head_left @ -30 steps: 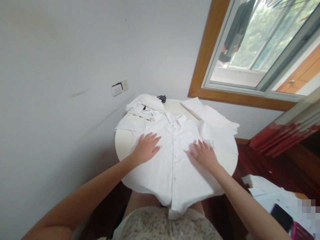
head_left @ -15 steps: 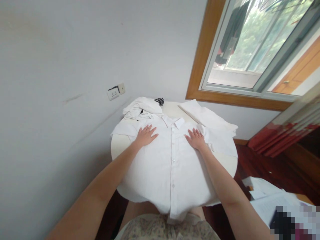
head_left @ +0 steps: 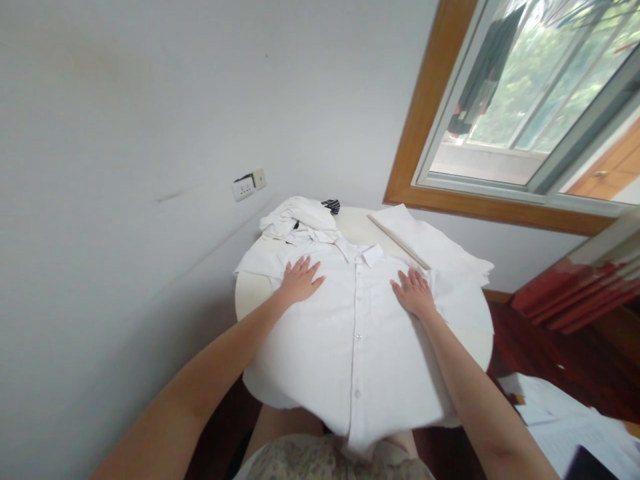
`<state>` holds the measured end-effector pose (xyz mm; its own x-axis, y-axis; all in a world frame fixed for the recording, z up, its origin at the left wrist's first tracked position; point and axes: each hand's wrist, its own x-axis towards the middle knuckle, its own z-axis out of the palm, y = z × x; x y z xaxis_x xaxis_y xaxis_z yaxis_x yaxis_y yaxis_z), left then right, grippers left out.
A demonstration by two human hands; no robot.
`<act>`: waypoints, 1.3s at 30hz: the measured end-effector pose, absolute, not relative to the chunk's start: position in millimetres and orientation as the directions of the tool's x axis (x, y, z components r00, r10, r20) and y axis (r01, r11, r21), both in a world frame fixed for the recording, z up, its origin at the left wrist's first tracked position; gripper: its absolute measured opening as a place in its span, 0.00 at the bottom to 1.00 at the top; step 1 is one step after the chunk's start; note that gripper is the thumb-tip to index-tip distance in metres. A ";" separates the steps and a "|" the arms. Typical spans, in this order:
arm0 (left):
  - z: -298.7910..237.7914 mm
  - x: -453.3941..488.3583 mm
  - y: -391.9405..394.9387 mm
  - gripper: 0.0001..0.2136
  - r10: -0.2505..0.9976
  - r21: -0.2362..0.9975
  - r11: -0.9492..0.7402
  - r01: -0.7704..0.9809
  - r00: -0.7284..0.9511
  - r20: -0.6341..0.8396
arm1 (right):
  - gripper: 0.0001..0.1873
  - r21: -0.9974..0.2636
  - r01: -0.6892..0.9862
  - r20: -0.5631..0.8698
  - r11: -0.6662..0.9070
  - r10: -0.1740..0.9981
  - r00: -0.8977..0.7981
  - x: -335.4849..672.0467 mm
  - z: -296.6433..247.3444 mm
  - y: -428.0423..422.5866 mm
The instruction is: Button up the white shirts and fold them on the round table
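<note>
A white button-up shirt [head_left: 325, 347] lies front side up across a round white table [head_left: 253, 293], collar toward the wall and hem hanging over the near edge. My left hand [head_left: 301, 281] rests flat on the chest near the left shoulder, fingers spread. On the other side of the button line, my right hand [head_left: 414, 293] lies flat near the right shoulder, its fingers also apart. Neither hand grips the cloth. The sleeves stretch out to both sides.
A rumpled white cloth pile [head_left: 300, 217] sits at the back left, beside a black striped bit of fabric [head_left: 331, 207]. Folded white cloth [head_left: 435, 243] lies at the back right. Papers [head_left: 575, 420] are at the lower right. The wall [head_left: 200, 120] borders the table's far side.
My right hand has slid slightly outward, toward the right sleeve. My left hand stays nearly in place on the shirt. The whole view has shifted a little.
</note>
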<state>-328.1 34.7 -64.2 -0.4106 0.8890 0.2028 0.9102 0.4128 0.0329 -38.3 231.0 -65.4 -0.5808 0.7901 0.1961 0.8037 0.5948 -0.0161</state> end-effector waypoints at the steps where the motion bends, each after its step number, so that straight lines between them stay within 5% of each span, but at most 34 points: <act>1: -61.6 -329.6 34.1 0.29 0.896 0.030 0.397 0.917 -0.394 0.206 | 0.32 -0.011 0.815 0.206 0.579 0.799 -0.565 -41.2 -62.3 229.6; 6: -39.3 -364.4 28.5 0.19 0.912 0.022 0.293 0.956 -0.286 0.295 | 0.26 0.034 0.771 0.283 0.636 0.734 -0.617 -78.8 -46.5 215.5; 10: -26.4 -413.8 19.3 0.16 0.833 -0.004 0.427 0.904 -0.392 0.391 | 0.29 -0.028 0.646 0.151 0.763 0.642 -0.751 -109.0 -48.3 201.6; 21: -26.4 -499.0 -24.3 0.24 0.837 -0.122 0.537 0.834 -0.511 0.193 | 0.32 -0.087 0.672 0.110 0.735 0.677 -0.727 -114.6 -56.9 198.7; 25: -17.3 -519.6 -40.0 0.24 0.849 -0.051 0.526 0.849 -0.521 0.089 | 0.32 -0.081 0.671 0.115 0.737 0.676 -0.728 -115.1 -58.7 198.6; 32: 18.5 -521.3 -65.5 0.26 0.766 0.320 0.589 0.742 -0.639 0.071 | 0.32 -0.095 0.665 0.142 0.741 0.671 -0.728 -114.2 -61.1 199.0; 39: 72.4 -500.6 -84.4 0.23 0.797 0.294 0.600 0.744 -0.589 -0.136 | 0.33 -0.110 0.666 0.145 0.738 0.675 -0.724 -114.6 -63.7 200.1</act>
